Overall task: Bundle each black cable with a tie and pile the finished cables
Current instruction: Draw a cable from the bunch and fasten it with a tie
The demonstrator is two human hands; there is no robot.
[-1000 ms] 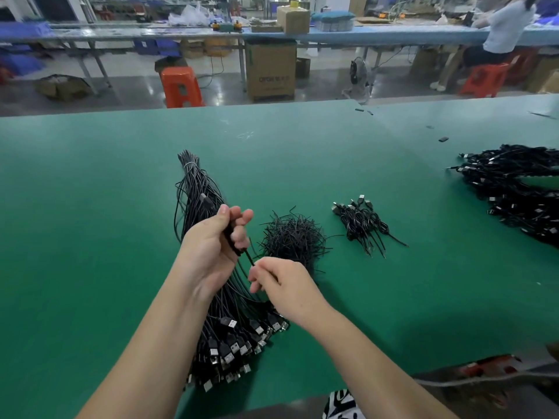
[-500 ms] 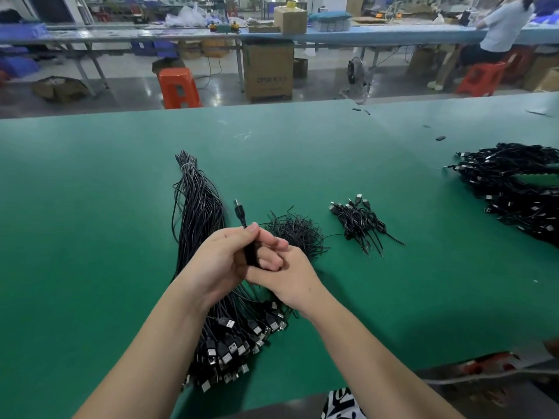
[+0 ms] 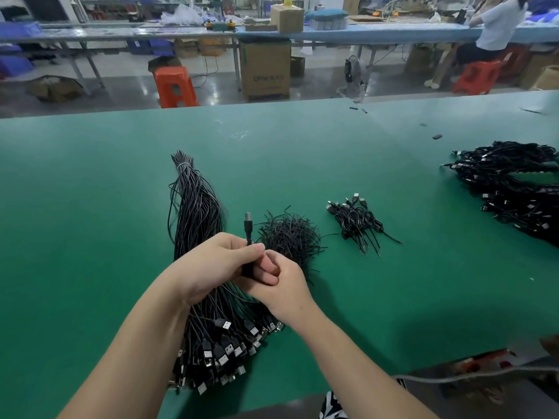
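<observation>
since half a second back little has shifted: our hands stay locked together over the folded cable (image 3: 247, 237), its plug tip poking up above the knuckles, and the right fingers have curled a touch tighter against the left.

our left hand (image 3: 211, 264) wraps the cable's folded body, thumb laid across the top, fingers curled round it. our right hand (image 3: 279, 285) presses in from the side, fingers bent and pinching at the same bundle; whether a tie is already between those fingertips we cannot tell, it is hidden.

to do this step well, we judge the folds should be kept flat and even in the left grip while the right winds the tie snug round the middle, twisting it closed without letting loops slip.

both forearms come in from below and meet above the loose cables (image 3: 196, 237), which lie on the green table (image 3: 90, 207). just beyond sits the heap of ties (image 3: 287, 237), then the finished pile (image 3: 357, 220) further right.
</observation>
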